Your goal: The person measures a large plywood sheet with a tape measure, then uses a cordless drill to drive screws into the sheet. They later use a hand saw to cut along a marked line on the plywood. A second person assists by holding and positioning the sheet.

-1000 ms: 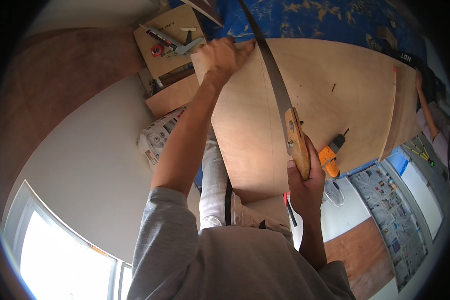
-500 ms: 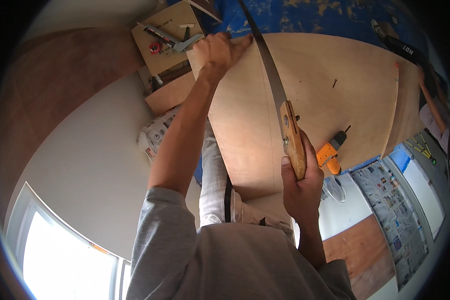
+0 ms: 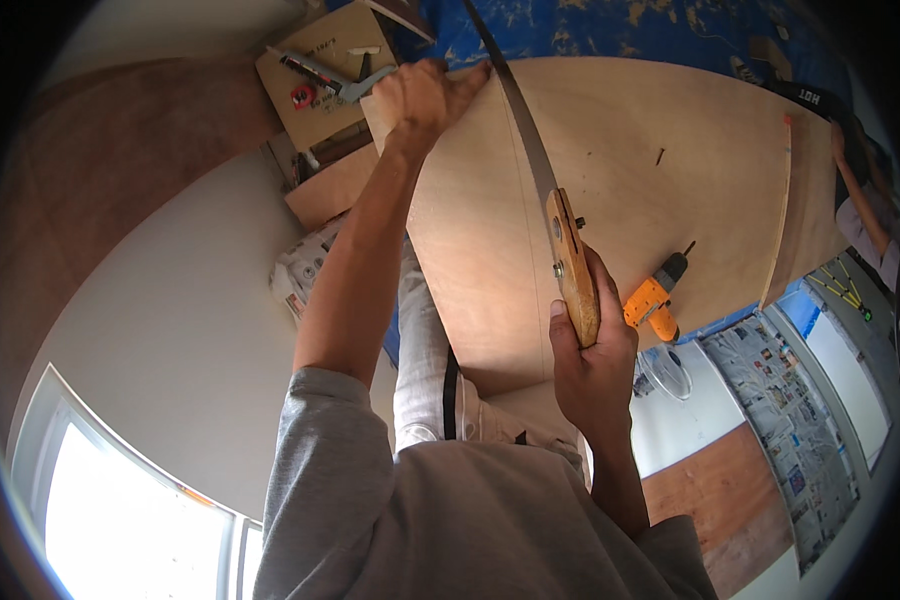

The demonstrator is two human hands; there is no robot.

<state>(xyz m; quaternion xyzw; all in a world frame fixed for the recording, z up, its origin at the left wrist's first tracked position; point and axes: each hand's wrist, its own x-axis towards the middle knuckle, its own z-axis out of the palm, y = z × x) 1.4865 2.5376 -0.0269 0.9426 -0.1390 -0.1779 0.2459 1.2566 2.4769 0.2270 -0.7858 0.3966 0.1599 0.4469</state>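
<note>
My left hand (image 3: 428,98) grips the top left corner of a large plywood board (image 3: 470,240), fingers bent over the edge and thumb toward the pencil line. My right hand (image 3: 595,340) is closed round the wooden handle of a hand saw (image 3: 575,250). The long dark blade runs away from me beside the line, up past the board's far edge; whether its teeth touch the wood I cannot tell. An orange-and-black drill (image 3: 653,300) lies right of my right hand, and a screw (image 3: 660,157) lies farther up the board.
Tools and a red tape measure (image 3: 304,95) sit on a small board (image 3: 326,40) at top left. A person's arm (image 3: 860,200) reaches to a plank (image 3: 795,215) at right. A blue sheet (image 3: 610,30) lies beyond the board. Newspaper (image 3: 780,400) covers a panel at lower right.
The view has shifted a little, so the board sits higher in the picture. The saw and my right hand have moved slightly forward and left, closer to the line. My left hand keeps its hold.
</note>
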